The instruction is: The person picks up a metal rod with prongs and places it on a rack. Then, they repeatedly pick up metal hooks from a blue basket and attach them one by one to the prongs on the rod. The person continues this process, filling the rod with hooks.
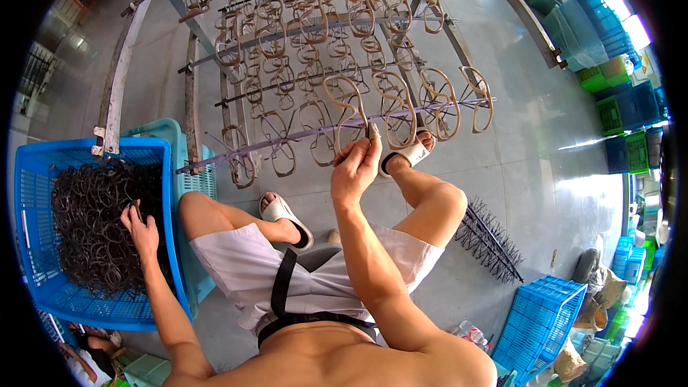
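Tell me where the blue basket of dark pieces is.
In the head view, the blue basket stands at the far left, beside a pale teal crate, with the left hand at the dark pieces inside it.

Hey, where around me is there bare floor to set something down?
The broadest bare floor lies between the purple bar, the black bristly bundle and the right-side crates. A smaller patch shows between the white sandals. Crowded: the blue basket of dark loops, left, and the purple bar, hung with tan loops.

- a blue crate (539, 324) sitting on the grey floor (530, 197) over there
- a clear plastic bottle (469, 332) just beside it
- brownish sacks (611, 289) nearby
- green crates (610, 115) along the right
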Demonstrator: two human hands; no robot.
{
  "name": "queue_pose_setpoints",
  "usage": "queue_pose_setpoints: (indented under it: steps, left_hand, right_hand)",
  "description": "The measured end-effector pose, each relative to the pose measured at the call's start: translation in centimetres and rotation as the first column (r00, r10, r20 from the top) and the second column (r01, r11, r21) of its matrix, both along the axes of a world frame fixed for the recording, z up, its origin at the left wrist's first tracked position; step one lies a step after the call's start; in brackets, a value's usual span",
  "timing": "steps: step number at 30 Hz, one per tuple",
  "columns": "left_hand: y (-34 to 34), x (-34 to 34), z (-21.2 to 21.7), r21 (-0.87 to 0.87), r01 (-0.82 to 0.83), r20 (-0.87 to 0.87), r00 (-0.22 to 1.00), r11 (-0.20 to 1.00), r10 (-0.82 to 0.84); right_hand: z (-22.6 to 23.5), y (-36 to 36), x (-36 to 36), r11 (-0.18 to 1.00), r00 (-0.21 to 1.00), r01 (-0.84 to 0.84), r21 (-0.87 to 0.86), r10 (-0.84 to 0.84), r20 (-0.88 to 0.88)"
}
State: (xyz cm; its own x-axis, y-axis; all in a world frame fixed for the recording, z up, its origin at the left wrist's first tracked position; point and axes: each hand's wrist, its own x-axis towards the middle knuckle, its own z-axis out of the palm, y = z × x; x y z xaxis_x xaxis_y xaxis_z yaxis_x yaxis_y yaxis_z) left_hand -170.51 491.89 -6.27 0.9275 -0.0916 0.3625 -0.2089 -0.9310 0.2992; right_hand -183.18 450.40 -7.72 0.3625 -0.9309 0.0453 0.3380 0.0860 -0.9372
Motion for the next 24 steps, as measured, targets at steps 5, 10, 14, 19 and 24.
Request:
queue_pose_setpoints:
  steps: [5,10,14,19,24]
  left_hand:
    - [2.0,0.5,-0.5,-0.169,-0.055,-0.286,0.958,0.984,0.005]
    - [1.4,0.3,0.0,-0.363,-0.097,-0.389,0.920,0.927,-0.056]
    - [-0.2,-0.4,0.7,-0.445,-0.112,-0.382,0.921,0.889,-0.075]
    - [3.2,0.5,-2.9,-0.508,-0.097,-0.376,0.919,0.856,-0.119]
    - [0.8,-0.7,-1.2,-0.474,-0.193,-0.425,0.904,0.859,-0.031]
  right_hand:
    - [-0.3,-0.5,-0.4,0.998,0.999,-0.043,-0.036,0.041,-0.030]
    - [-0.4,0.3,0.2,0.993,0.989,0.048,-0.109,-0.062,-0.133]
    - [-0.1,0.3,0.2,0.988,0.980,0.070,-0.134,-0.093,-0.174]
    - [-0.4,0.2,0.0,0.997,0.993,-0.008,-0.082,-0.002,-0.115]
    - [-0.2,-0.2,-0.8,0.979,0.987,-0.137,-0.148,0.124,-0.098]
